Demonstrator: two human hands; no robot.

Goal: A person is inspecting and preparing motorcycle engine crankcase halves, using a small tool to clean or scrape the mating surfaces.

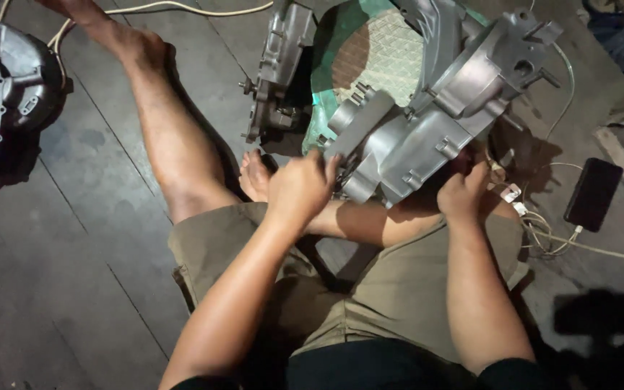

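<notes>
A large silver engine casing (427,115) rests tilted against my legs and a green plastic stool (370,50). My left hand (299,189) is closed on the casing's lower left edge. My right hand (464,193) grips its lower right edge from underneath, fingers curled out of sight. I sit on the floor in olive shorts, one leg stretched out to the upper left, the other folded under the casing.
A second casing half (277,68) leans upright left of the stool. Another engine cover (1,87) lies at the far left. A black phone (594,193) with white cables (550,235) lies on the dark plank floor to the right.
</notes>
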